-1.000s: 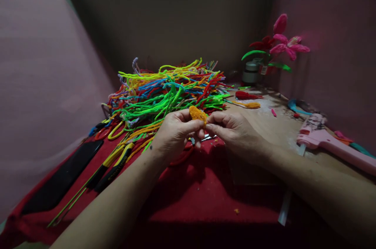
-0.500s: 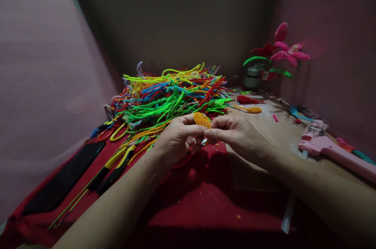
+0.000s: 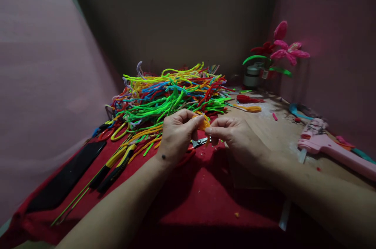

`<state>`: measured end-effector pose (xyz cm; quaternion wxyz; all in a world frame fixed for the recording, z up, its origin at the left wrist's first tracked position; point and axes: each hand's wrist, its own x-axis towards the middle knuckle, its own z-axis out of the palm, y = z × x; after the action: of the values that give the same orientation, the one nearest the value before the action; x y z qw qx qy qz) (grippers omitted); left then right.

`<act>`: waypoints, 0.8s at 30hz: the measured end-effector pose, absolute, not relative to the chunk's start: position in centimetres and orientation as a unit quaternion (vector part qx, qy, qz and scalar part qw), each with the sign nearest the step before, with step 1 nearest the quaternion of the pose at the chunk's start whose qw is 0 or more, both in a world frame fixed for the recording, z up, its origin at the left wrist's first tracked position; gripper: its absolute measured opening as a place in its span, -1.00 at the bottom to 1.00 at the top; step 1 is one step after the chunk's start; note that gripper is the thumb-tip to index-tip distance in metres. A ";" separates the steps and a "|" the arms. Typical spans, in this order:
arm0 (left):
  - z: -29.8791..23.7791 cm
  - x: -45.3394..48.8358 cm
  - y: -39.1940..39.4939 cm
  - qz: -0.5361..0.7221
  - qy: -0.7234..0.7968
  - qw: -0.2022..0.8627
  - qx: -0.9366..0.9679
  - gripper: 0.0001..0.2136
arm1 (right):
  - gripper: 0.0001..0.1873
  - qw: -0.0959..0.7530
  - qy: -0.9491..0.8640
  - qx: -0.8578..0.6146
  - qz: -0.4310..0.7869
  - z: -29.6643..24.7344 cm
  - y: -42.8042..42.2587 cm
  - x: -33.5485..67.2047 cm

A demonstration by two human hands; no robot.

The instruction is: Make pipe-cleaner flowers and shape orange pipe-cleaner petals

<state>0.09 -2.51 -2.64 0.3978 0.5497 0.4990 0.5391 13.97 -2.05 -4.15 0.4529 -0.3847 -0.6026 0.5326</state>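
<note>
Between my two hands is a small piece of orange pipe cleaner, bent into a petal-like shape and partly hidden by the fingers. My left hand pinches it from the left, thumb on top. At its lower right end, my right hand pinches with thumb and forefinger, and a short orange end hangs below. Under the hands, scissors with red handles lie on the red cloth. Just behind is a large heap of colourful pipe cleaners.
Pliers with yellow and black handles and a black phone-like slab lie at left. On the right are a pink glue gun, a red bundle, an orange bundle and pink pipe-cleaner flowers by a grey container.
My left hand has rolled over, its back now turned more upward, covering more of the orange piece. The scissors beneath show more. Both hands still pinch the piece.
</note>
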 end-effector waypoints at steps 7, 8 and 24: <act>-2.8 -0.7 -1.9 0.513 0.464 0.483 0.537 -0.82 | -0.79 0.453 -0.610 -0.366 0.537 -4.2 -1.9 14.1; -2.8 -1.1 -1.8 0.502 0.449 0.508 0.538 -0.82 | -0.80 0.454 -0.611 -0.363 0.538 -4.3 -1.8 14.2; -3.7 -0.7 -1.7 0.492 0.376 0.554 0.556 -0.79 | -0.85 0.419 -0.627 -0.343 0.560 -4.8 -1.4 14.2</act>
<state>-0.70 -1.71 -3.75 0.5535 0.5564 0.3762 0.4925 14.15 -1.41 -4.85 0.4188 -0.3435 -0.6273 0.5596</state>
